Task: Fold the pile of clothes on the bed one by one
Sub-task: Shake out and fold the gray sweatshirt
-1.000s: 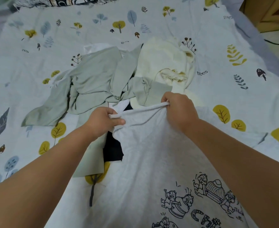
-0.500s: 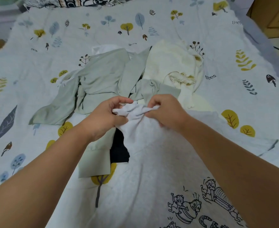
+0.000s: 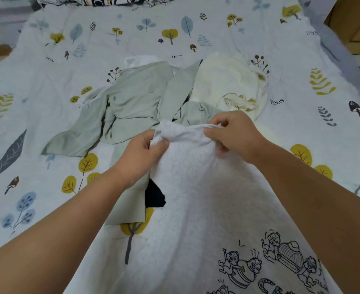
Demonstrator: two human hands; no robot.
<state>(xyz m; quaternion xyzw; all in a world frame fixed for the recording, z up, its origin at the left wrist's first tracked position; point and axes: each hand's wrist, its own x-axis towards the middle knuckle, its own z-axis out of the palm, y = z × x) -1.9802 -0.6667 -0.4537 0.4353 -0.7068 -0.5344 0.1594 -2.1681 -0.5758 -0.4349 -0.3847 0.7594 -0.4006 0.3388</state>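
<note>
A light grey T-shirt [image 3: 198,198] with a black cartoon chipmunk print hangs from both hands toward me. My left hand [image 3: 140,155] pinches its bunched upper edge on the left. My right hand [image 3: 236,134] pinches the same edge on the right, a short span away. Behind the hands lies the pile: a sage green garment [image 3: 136,102] spread to the left, a cream knitted garment [image 3: 228,81] at the right, a bit of white cloth [image 3: 140,60] at the back. A black garment [image 3: 153,196] peeks out under the green cloth.
The bed [image 3: 47,71] wears a white cover printed with leaves, trees and mushrooms. Patterned pillows [image 3: 102,0] lie at the head end. A wooden cabinet [image 3: 353,24] stands past the bed's right edge.
Both hands came together, bunching the grey shirt's edge, then moved apart a little. The view shifted slightly; the pile has stayed put.
</note>
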